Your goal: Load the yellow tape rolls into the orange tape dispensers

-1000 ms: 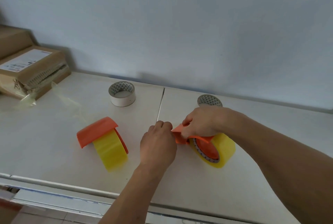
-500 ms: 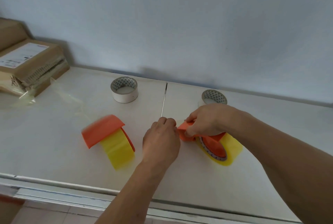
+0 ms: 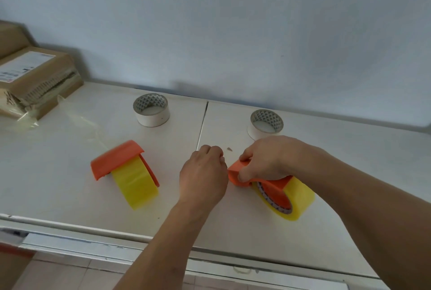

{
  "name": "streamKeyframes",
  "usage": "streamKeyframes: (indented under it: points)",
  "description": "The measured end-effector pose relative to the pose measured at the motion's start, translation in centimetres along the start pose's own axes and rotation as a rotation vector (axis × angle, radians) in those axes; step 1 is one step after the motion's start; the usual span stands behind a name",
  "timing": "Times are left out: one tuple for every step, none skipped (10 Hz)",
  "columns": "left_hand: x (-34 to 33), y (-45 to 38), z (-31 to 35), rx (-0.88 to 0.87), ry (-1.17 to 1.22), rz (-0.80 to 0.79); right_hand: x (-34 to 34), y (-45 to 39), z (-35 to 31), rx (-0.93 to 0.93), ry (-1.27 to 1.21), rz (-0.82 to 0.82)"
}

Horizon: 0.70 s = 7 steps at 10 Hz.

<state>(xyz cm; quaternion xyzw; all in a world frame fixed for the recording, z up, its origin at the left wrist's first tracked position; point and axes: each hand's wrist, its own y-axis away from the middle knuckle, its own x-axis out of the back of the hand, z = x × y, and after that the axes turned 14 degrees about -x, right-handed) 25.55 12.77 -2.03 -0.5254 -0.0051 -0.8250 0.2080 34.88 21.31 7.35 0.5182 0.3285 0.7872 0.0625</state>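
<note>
Two loaded units on white desk (image 3: 70,184): left orange tape dispenser (image 3: 116,160) with yellow tape roll (image 3: 135,184), untouched, well left of both hands. Right dispenser (image 3: 268,181) and yellow roll (image 3: 296,198) lying on side, axis toward camera-left, gripped on top by right hand (image 3: 268,159). Left hand (image 3: 203,175) closed, fingertips pinching just beside dispenser front edge, probably at tape end; contact unclear. Behind: cardboard boxes (image 3: 35,75), two white cores (image 3: 151,109), (image 3: 265,123), nothing blocking.
</note>
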Motion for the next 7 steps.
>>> streamKeyframes:
  points:
    - [-0.1, 0.1, -0.2, 0.003, -0.008, 0.009, -0.4, 0.6, 1.0, 0.0, 0.026, -0.031]
    - [-0.2, -0.3, -0.1, 0.007, 0.001, 0.029, -0.8, 1.2, 1.7, -0.009, 0.008, -0.03]
    - [-0.8, -0.2, 0.9, -0.05, 0.008, 0.006, -1.5, 1.3, 2.1, -0.01, -0.026, -0.017]
    - [-0.6, -0.2, 1.5, -0.075, -0.006, 0.002, -2.2, 1.6, 2.8, -0.029, -0.043, -0.024]
    - [-0.1, -0.1, 1.8, -0.087, -0.017, 0.017, -2.4, 1.6, 2.9, -0.031, -0.041, -0.021]
    - [0.5, -0.1, 2.2, -0.107, -0.014, 0.005, -2.8, 1.6, 2.9, -0.023, -0.057, -0.034]
    - [1.7, -0.8, 2.4, -0.122, -0.006, 0.056, -3.3, 1.7, 3.3, -0.017, -0.148, 0.026]
